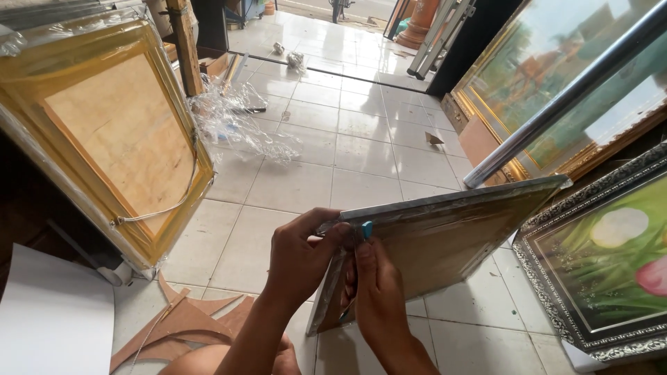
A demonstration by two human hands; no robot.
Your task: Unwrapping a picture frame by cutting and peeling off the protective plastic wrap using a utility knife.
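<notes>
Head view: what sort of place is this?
Probably a picture-framing workshop or art shop: framed paintings lean along the tiled floor, a plastic-wrapped frame stands nearby, and both hands work on a frame's back.

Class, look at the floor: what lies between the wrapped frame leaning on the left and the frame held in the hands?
In the head view, only bare white floor tiles separate the wrapped frame from the held frame.

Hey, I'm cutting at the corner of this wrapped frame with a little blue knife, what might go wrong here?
1. The left hand pinches the same corner of the wrapped frame where the right hand holds the blue-handled cutter; a slip might nick the fingers.
2. The frame is held tilted in the air, so it may twist or drop onto the tiled floor.
3. Loose plastic wrap and cardboard offcuts lying nearby might cause slipping.
</notes>
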